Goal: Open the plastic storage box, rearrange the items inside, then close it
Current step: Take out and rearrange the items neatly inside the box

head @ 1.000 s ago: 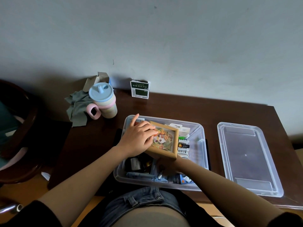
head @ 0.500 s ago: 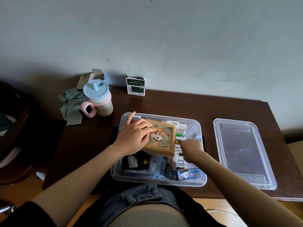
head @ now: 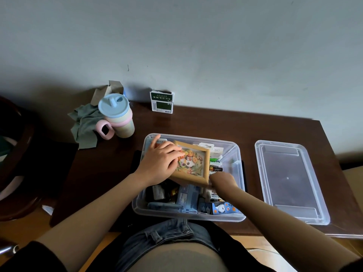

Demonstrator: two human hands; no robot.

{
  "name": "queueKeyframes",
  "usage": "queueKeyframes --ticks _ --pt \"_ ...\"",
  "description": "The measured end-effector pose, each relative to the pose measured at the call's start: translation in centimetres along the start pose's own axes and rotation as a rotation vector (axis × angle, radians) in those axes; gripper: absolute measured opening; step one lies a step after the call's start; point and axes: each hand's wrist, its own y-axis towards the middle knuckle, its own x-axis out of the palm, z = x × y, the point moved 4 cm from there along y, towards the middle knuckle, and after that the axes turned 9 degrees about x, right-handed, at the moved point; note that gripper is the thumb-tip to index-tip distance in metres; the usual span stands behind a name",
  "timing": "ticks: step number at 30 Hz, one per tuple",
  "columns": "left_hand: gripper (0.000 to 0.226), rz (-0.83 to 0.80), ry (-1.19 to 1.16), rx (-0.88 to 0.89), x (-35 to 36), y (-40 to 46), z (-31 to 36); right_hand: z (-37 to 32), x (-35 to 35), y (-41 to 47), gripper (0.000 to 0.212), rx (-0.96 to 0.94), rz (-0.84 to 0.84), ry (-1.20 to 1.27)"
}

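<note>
Head view looks down on a dark brown wooden counter [head: 225,124] where a clear plastic storage box [head: 238,154] stands open, its clear plastic lid [head: 290,181] lying flat on the counter just to its right. The left hand [head: 161,161] rests on a tilted, light wooden picture frame [head: 193,163] inside the box, fingers [head: 172,154] lying fairly straight across the frame's left edge and onto its colourful picture. The right hand [head: 223,179] reaches down into the box just right of the frame's near corner; its fingers are hidden, so I cannot tell whether it grips anything. Batteries [head: 215,168] and a blue cartoon-printed carton [head: 221,208] lie among the box's contents. A pastel lidded cup with a pink handle [head: 117,116] stands at the far left.
</note>
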Motion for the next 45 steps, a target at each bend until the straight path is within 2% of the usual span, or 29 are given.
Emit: queueKeyframes --ticks 6,10,13,15,18,22,25,29,35,40,43,45 --pt "0.024 -0.007 0.001 0.012 0.0 0.0 0.0 0.2 -0.4 -0.3 0.019 0.032 -0.084 0.106" --pt "0.026 -0.009 -0.020 -0.001 0.2 -0.1 -0.2 -0.8 -1.3 -1.2 0.030 -0.120 -0.183 0.437" --pt "0.028 -0.008 -0.022 -0.008 0.3 -0.1 -0.2 -2.0 -0.8 -2.4 0.029 -0.256 -0.324 0.626" --pt "0.028 -0.005 -0.024 -0.007 0.2 -0.1 -0.2 -3.2 -0.4 -2.9 0.031 -0.341 -0.385 0.618" --pt "0.026 -0.009 -0.019 -0.004 0.2 -0.2 -0.2 -5.2 0.2 -2.5 0.033 -0.355 -0.455 0.633" --pt "0.027 -0.010 -0.028 -0.020 0.2 -0.1 -0.2 -8.0 0.4 -1.7 0.035 -0.426 -0.436 0.529" --pt "0.027 -0.015 -0.027 -0.025 0.2 -0.1 -0.2 -10.3 0.8 -1.3 0.036 -0.399 -0.516 0.397" --pt "0.027 -0.018 -0.026 -0.022 0.1 -0.1 -0.1 -12.3 1.0 -0.7 0.036 -0.374 -0.464 0.212" --pt "0.029 -0.018 -0.032 -0.027 0.1 0.0 -0.1 -12.3 1.7 -0.6 0.025 -0.292 -0.526 0.169" --pt "0.028 -0.030 -0.041 -0.026 0.2 -0.1 -0.2 -11.7 1.4 -1.2 0.031 -0.358 -0.386 0.084" --pt "0.026 -0.022 -0.040 -0.022 0.1 0.0 -0.1 -9.9 -0.3 -2.6 0.032 -0.389 -0.176 0.232" --pt "0.026 -0.017 -0.034 -0.018 0.1 0.0 -0.1 -8.3 -1.0 -3.5 0.031 -0.371 -0.093 0.340"
